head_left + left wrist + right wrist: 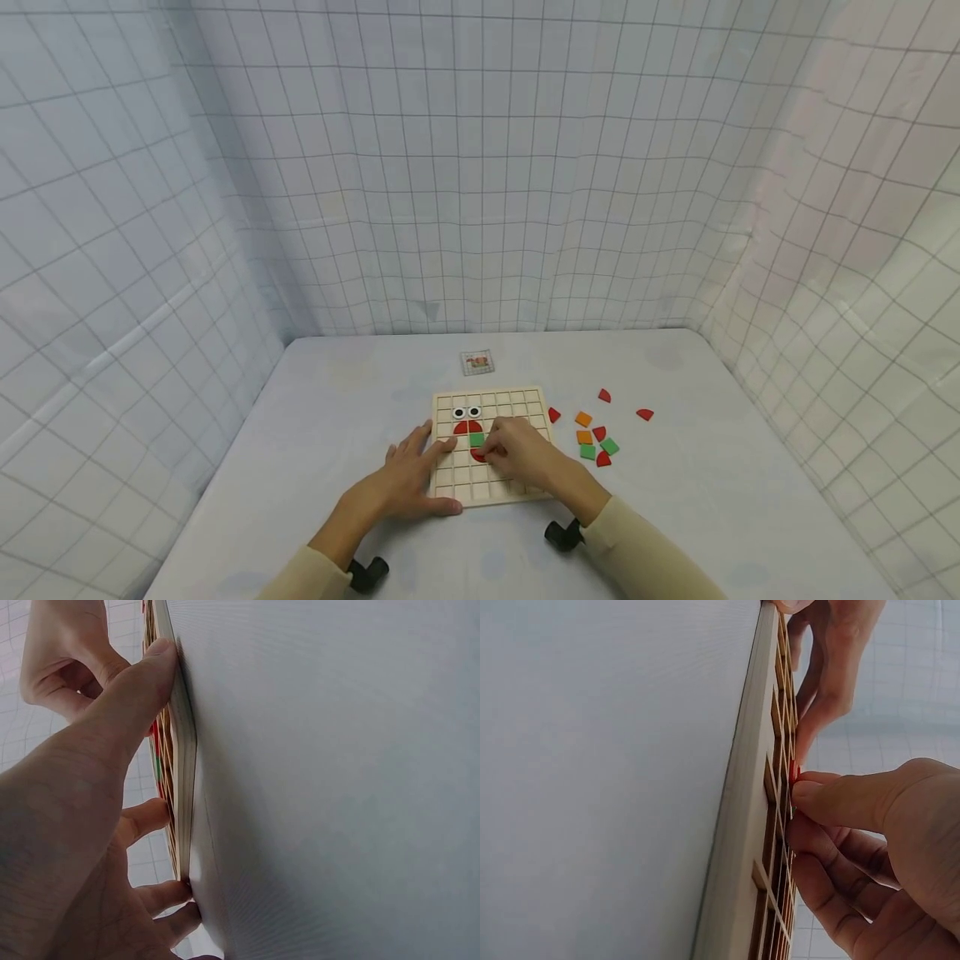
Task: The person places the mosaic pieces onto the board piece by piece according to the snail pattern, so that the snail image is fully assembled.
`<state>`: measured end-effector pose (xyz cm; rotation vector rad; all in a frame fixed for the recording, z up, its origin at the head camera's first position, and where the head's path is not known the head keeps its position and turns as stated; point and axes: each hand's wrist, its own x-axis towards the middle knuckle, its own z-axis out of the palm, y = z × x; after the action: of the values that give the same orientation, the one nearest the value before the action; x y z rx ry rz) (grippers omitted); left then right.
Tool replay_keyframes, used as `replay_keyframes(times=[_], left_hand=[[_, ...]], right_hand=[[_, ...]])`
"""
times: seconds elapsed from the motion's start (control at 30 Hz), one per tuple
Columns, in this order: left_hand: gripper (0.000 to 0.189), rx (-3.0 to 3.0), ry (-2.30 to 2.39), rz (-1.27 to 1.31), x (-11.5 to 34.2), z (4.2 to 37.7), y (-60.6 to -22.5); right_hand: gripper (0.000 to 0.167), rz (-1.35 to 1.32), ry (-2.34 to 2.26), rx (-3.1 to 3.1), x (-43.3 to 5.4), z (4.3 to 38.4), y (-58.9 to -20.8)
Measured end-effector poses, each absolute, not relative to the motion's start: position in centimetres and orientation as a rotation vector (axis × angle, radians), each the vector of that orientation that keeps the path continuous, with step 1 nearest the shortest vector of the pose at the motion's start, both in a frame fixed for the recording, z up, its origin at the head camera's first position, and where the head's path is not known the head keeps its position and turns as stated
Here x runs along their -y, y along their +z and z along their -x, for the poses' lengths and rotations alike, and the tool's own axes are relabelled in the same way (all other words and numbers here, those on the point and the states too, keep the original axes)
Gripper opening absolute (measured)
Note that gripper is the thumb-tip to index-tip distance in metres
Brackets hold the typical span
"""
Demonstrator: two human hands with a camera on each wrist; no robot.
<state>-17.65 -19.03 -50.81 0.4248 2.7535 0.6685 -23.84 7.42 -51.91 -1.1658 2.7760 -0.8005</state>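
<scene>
A pale wooden grid board (487,493) lies on the table. Two round eye pieces (474,412) sit in its cells, with two red quarter-circle pieces (461,427) beneath them and a green square (477,439) lower down. Thumb and fingers of my right hand (525,454) pinch another red quarter-circle piece (795,771) at the cell just below the green square. My left hand (408,485) rests spread at the board's left side, its thumb on the near edge and its index fingertip over the surface.
Right of the board lie loose red quarter-circles (645,414), orange squares (583,419) and green squares (610,447). Behind the board is a small picture card (477,362). Grid-patterned white curtains (480,208) enclose the table (337,400) at the back and sides.
</scene>
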Motion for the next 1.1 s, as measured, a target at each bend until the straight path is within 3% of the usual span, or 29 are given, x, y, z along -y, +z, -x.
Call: replay_keyframes(times=[0.53, 1.1], left_hand=[[0.114, -2.761, 0.648, -0.416, 18.9, 17.7, -50.9], [0.113, -2.750, 0.683, -0.427, 19.1, 17.8, -51.1]], right_hand=[[0.010, 0.981, -0.890, -2.882, -10.7, 23.4, -51.9], [0.024, 0.751, -0.939, -2.990, -16.8, 26.0, -51.8]])
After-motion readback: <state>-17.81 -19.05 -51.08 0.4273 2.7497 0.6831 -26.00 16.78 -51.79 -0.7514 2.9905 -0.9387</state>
